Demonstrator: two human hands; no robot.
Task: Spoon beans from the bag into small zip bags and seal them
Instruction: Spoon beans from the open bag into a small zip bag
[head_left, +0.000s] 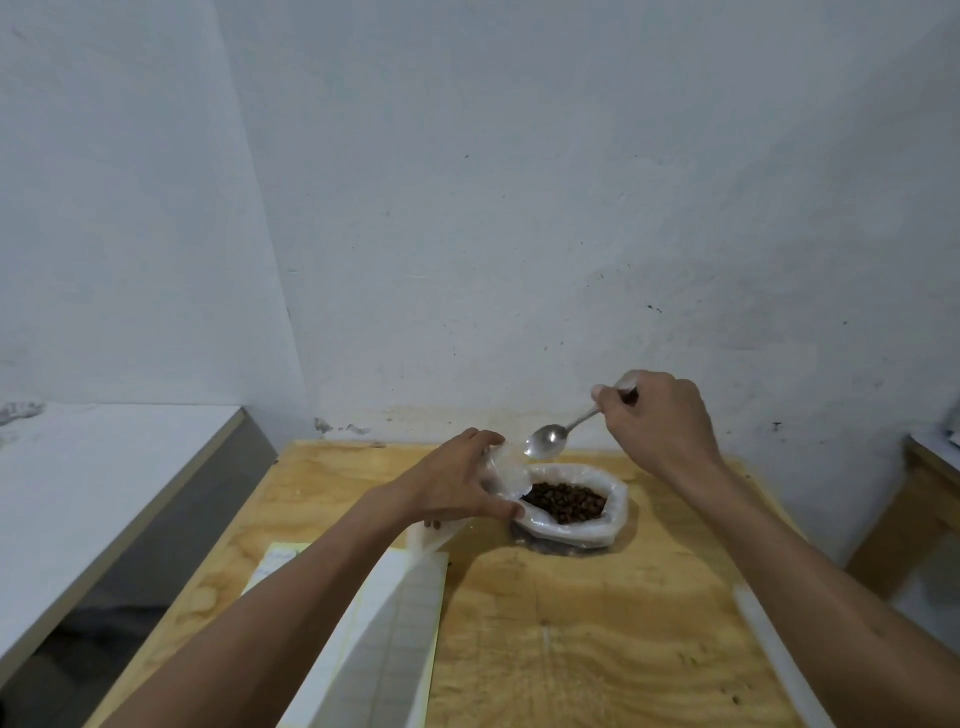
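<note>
A rolled-down clear plastic bag (597, 527) holding dark brown beans (566, 501) sits on the plywood table (597, 639) near the wall. My left hand (457, 483) grips a small clear zip bag (506, 473), held upright just left of the bean bag's rim. My right hand (660, 415) holds a metal spoon (545, 441) by its handle. The spoon's bowl looks empty and hovers above the bean bag, close to the small bag's mouth.
Lined paper sheets (384, 634) lie on the table under my left forearm. A white strip (774, 649) lies along the right side. A white counter (78, 499) stands to the left, a wooden edge (924, 467) to the right. The wall is close behind.
</note>
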